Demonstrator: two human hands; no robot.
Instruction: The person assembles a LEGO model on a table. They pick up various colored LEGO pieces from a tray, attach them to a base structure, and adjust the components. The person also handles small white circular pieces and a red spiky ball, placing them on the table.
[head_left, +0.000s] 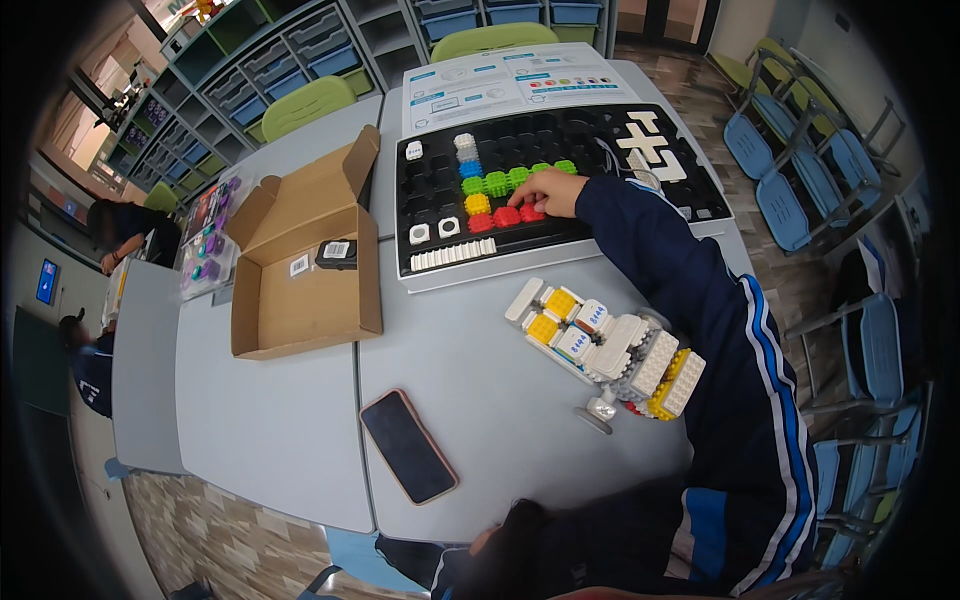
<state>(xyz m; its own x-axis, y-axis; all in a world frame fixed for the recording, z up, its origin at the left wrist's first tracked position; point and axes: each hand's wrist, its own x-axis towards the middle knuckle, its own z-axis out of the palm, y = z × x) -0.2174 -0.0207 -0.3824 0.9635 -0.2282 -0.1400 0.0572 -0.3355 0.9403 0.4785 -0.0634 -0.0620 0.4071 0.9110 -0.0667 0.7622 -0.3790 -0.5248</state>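
Observation:
My right hand (550, 190) reaches into the black compartment tray (425, 180), its bent fingers closed on a red toy block (508, 216) in the front row. Just behind the fingers runs a row of green blocks (497, 184). A yellow block (477, 203), a blue block (470, 169) and white blocks (465, 146) sit left of the hand. Nearer to me stands a wheeled model (610, 345) of white, yellow and grey blocks. Only a bit of skin, apparently my left hand (486, 541), shows at the lower edge; its fingers are hidden.
An open cardboard box (305, 290) with a small black item (337, 254) stands left of the tray. A phone (409, 446) lies on the grey table (290, 420). A printed sheet (510, 85) lies behind the tray. Blue chairs (785, 210) stand at the right.

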